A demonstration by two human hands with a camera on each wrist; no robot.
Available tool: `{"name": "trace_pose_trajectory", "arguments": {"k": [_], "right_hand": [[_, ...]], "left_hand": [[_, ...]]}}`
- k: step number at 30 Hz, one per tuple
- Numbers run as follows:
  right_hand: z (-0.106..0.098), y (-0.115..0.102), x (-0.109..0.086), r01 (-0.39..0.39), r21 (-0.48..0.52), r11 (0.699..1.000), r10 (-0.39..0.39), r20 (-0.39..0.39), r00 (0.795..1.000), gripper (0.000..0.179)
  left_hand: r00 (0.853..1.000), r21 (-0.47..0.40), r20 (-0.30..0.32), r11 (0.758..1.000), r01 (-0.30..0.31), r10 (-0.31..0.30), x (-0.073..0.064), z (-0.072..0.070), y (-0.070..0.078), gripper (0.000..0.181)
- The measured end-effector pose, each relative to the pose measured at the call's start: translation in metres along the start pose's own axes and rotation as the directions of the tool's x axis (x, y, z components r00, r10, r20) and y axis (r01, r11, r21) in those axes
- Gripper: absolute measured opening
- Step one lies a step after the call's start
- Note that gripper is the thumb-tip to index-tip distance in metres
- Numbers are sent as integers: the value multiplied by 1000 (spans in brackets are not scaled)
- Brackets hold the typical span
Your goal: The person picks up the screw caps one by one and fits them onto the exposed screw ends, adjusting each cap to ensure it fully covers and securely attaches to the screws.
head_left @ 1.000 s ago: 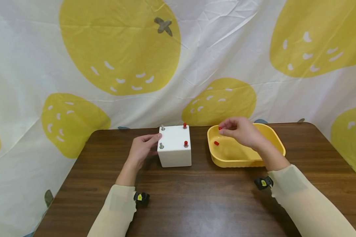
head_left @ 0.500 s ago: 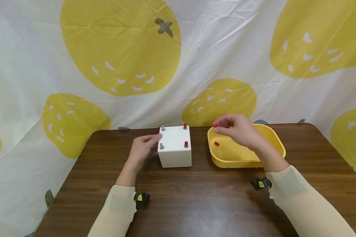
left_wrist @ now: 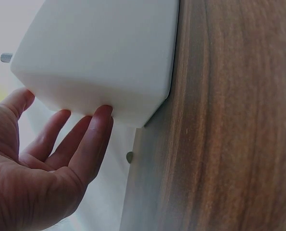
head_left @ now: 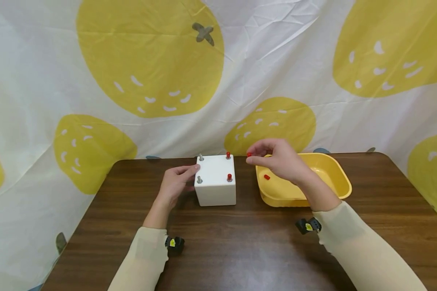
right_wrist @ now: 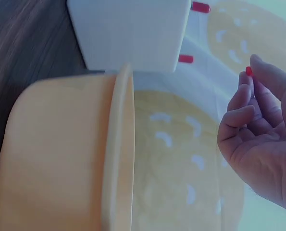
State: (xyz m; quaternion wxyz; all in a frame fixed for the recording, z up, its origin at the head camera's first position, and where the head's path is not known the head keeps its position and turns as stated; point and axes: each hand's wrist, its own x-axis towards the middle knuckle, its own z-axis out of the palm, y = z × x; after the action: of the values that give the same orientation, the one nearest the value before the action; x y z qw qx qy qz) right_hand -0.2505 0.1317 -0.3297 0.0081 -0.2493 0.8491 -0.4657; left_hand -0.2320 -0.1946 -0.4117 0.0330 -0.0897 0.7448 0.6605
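Observation:
A white box [head_left: 215, 194] stands on the table with upright threaded posts at the corners of its top. The two left posts [head_left: 199, 179] are bare metal; red caps [head_left: 229, 177] cover the two right ones. My left hand [head_left: 172, 182] holds the box at its left side, thumb over the top edge and fingertips against the side face [left_wrist: 92, 94]. Between thumb and fingers my right hand [head_left: 276, 158] pinches a small red cap [right_wrist: 249, 70], raised above the near-left part of a yellow tray [head_left: 324, 169] and just right of the box.
Another red cap [head_left: 267, 177] lies in the tray's left end. The tray stands right of the box with a narrow gap of brown table [head_left: 245, 190] between them. A white cloth with yellow fruit prints [head_left: 269, 125] hangs behind the table's back edge.
My right hand has moved left from over the tray toward the box, carrying the pinched red cap. My left hand and the box have stayed in place.

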Motion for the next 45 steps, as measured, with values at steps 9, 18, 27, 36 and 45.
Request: {"name": "trace_pose_trajectory", "arguments": {"k": [9,18,27,36,45], "right_hand": [[18,-12,9,6,55,998,-9,41,999,26],[38,-16,21,70,122,990,-80,79,994,22],[59,-15,31,74,173,982,-92,97,991,21],[78,-19,37,68,177,982,-87,99,991,18],[94,-23,42,103,136,985,-115,81,990,15]], "left_hand": [[1000,-6,2,1000,-2,2,1,0,0,51],[1000,-2,-1,1000,5,-5,1,1,1,52],[1000,13,-2,1000,9,-9,0,1,2,52],[1000,20,8,1000,6,-6,1,0,1,55],[1000,-3,13,1000,4,-4,1,0,2,52]]}}
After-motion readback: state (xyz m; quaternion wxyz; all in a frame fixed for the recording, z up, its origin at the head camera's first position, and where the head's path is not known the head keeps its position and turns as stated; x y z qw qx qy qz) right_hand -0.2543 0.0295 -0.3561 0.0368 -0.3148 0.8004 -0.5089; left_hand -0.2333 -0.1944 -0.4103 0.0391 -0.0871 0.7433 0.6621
